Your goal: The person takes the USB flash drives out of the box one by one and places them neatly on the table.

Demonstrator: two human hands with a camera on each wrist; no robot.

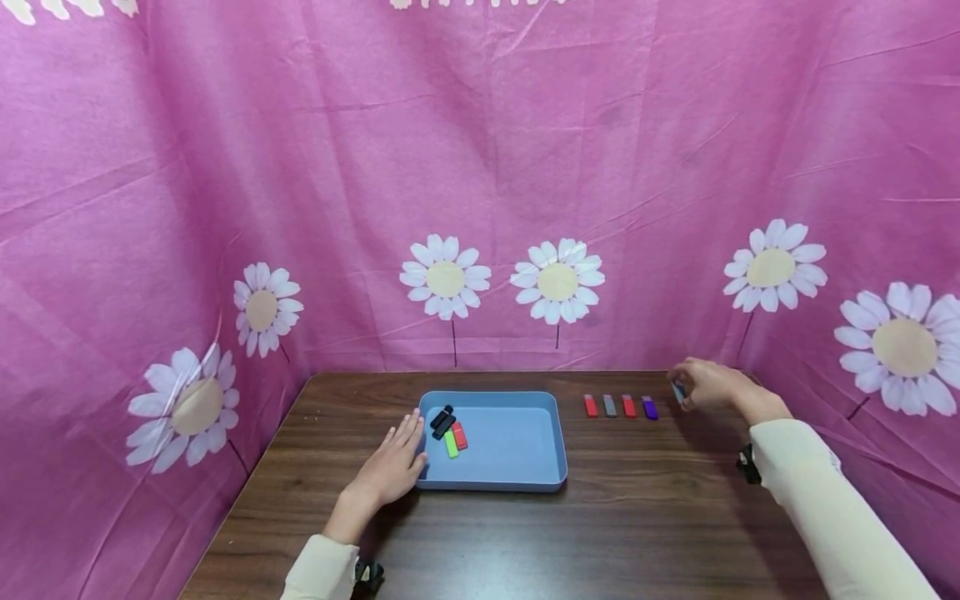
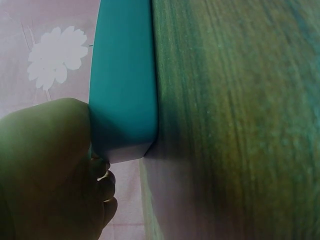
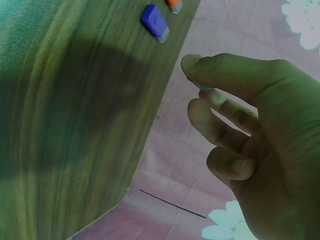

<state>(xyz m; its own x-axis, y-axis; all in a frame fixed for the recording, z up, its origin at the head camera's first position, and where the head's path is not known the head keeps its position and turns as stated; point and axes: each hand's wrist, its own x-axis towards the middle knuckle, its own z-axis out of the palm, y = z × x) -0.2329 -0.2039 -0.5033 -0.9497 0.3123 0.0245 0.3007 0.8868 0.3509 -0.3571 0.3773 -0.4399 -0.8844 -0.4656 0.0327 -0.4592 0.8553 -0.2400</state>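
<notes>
My right hand point(image 1: 708, 385) pinches a grey USB flash drive point(image 1: 678, 391) between thumb and fingers at the back right of the table. In the right wrist view only a sliver of that drive point(image 3: 199, 85) shows below the thumb. To its left stand a purple flash drive point(image 1: 649, 407), a red one point(image 1: 628, 406), a grey one point(image 1: 609, 406) and another red one point(image 1: 591, 406) in a row. My left hand point(image 1: 392, 465), fingers straight, rests against the left side of a blue tray point(image 1: 502, 483). Inside lie black drives point(image 1: 442, 422), a green one point(image 1: 451, 443) and a red one point(image 1: 460, 435).
The brown wooden table point(image 1: 487, 542) ends at the back against a pink curtain point(image 1: 495, 167) printed with daisies. This curtain also hangs along both sides. The row of drives lies between the tray and my right hand.
</notes>
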